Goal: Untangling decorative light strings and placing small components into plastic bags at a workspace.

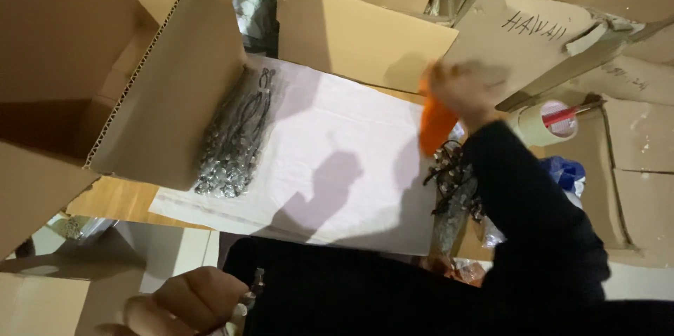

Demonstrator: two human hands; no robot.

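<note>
My right hand [460, 87] is raised over the far right edge of an open cardboard box [365, 34] and grips an orange object [435, 125], blurred by motion. Below it hangs a clear bag of dark cords and shiny metal pieces [456, 199], by my dark sleeve; which hand or thing holds it I cannot tell. My left hand [189, 301] is at the bottom left, curled around a small item with a metal part [254, 287]. Inside the box a white sheet [337, 160] lines the bottom, and a similar clear bag of cords and metal pieces [235, 136] lies at its left side.
Cardboard box flaps [168, 76] rise on the left and more cartons [562, 20] stand at the right. A roll of tape with a red core [551, 122] sits at the right, with a blue bag [565, 171] below it. Pale floor shows at the bottom left.
</note>
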